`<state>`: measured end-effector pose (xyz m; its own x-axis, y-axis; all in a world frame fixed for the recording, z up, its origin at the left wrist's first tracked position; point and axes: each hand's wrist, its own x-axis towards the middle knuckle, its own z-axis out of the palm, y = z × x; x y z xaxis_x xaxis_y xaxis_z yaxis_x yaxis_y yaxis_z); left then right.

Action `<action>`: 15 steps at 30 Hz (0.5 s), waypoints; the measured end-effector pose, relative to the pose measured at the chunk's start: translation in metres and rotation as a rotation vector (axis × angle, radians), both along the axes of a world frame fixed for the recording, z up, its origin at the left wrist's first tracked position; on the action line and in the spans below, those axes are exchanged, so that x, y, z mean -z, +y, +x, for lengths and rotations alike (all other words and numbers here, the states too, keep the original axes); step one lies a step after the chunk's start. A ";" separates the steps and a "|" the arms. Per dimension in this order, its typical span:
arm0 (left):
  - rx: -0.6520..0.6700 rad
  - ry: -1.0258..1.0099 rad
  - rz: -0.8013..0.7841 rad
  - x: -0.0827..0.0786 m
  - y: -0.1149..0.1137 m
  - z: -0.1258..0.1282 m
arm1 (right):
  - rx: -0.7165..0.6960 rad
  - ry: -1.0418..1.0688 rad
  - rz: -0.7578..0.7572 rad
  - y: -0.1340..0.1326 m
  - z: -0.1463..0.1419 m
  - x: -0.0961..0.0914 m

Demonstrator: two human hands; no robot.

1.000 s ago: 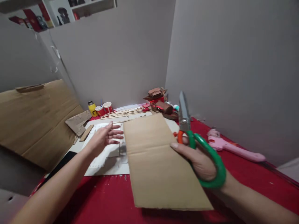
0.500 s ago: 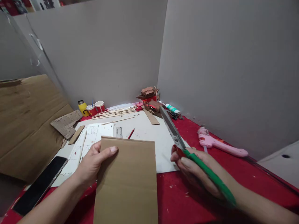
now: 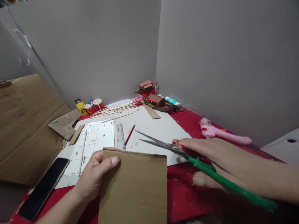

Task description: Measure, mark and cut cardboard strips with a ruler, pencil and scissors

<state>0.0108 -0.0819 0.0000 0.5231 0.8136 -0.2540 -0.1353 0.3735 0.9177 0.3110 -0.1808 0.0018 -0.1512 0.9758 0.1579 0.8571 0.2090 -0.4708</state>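
Note:
My left hand [image 3: 99,174] grips the upper left edge of a brown cardboard piece [image 3: 135,189], thumb on its face and fingers hidden behind. The piece is held up in front of me over the red tabletop. To its right, my right hand [image 3: 217,161] holds scissors [image 3: 198,165] with green and orange-red handles. Their blades are slightly parted and point left, just above the cardboard's top edge. Behind the cardboard lie a clear ruler [image 3: 120,136] and a red pencil [image 3: 129,136] on a white sheet.
A phone [image 3: 44,188] lies at the left, near a paper with line drawings [image 3: 90,137]. A large cardboard sheet [image 3: 28,124] leans behind it. Thin sticks [image 3: 116,109], two paper cups [image 3: 97,104] and brown model boats [image 3: 156,101] stand farther back. A pink glue gun [image 3: 224,133] lies right.
The scissors have swung from pointing up and away to pointing left, and their blades have parted. My right hand has turned over. The cardboard has shifted slightly right and down in view.

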 end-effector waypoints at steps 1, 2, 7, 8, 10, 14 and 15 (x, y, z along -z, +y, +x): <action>-0.015 0.004 0.001 -0.003 -0.002 0.000 | -0.020 -0.033 -0.027 -0.001 0.002 -0.002; -0.029 0.007 -0.001 -0.005 -0.004 0.001 | -0.040 -0.063 -0.058 -0.003 0.004 -0.003; -0.076 0.023 0.002 -0.013 -0.008 0.001 | -0.024 -0.058 -0.042 -0.009 0.010 -0.009; -0.093 0.024 0.003 -0.013 -0.007 0.001 | -0.016 -0.051 -0.034 -0.009 0.011 -0.010; -0.124 0.023 0.002 -0.014 -0.005 0.001 | -0.006 -0.050 -0.037 -0.010 0.011 -0.011; -0.148 0.041 0.012 -0.013 -0.001 0.000 | 0.020 -0.062 -0.054 -0.012 0.013 -0.015; -0.154 0.047 0.016 -0.012 0.001 -0.001 | 0.024 -0.057 -0.064 -0.013 0.013 -0.015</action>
<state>0.0096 -0.0810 0.0124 0.3798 0.8872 -0.2619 -0.1464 0.3372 0.9300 0.3237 -0.1937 0.0169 -0.1348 0.9871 0.0867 0.8874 0.1592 -0.4325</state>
